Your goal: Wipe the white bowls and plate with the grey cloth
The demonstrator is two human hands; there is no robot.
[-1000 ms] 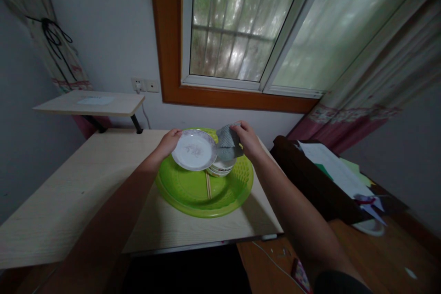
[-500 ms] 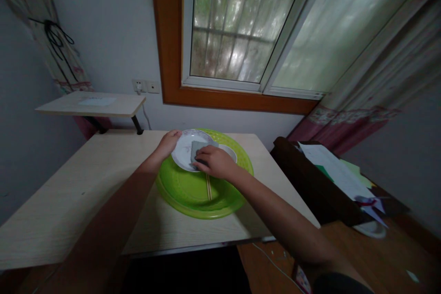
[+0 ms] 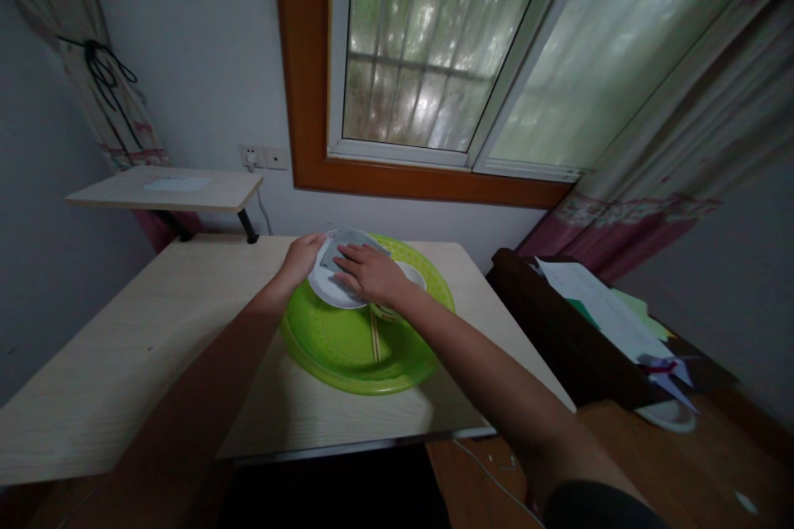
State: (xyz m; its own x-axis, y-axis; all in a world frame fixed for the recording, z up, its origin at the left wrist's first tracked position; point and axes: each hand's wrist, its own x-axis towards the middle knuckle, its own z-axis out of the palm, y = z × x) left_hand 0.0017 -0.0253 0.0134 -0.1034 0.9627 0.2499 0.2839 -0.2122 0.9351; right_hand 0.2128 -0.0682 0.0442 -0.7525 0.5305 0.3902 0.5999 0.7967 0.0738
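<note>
My left hand (image 3: 302, 259) grips the left rim of a white plate (image 3: 323, 288), which is raised over a green basin (image 3: 322, 351). A grey cloth (image 3: 347, 241) lies across the upper part of the plate. My right hand (image 3: 365, 271) rests on the cloth with its fingers stretched out and a little apart, pressing it against the plate. Behind my right hand, a white bowl (image 3: 413, 273) sits in the basin, partly hidden. A pair of chopsticks (image 3: 375, 337) lies in the basin below the plate.
The basin stands on a pale wooden table (image 3: 186, 331). At the back left is a small raised shelf (image 3: 167, 188) with a sheet of paper on it. To the right, papers (image 3: 595, 306) lie on dark furniture. A window is behind the table.
My right hand has slid the cloth up and left over the plate, and its fingers have straightened from a curled grip. My left hand keeps its hold on the rim.
</note>
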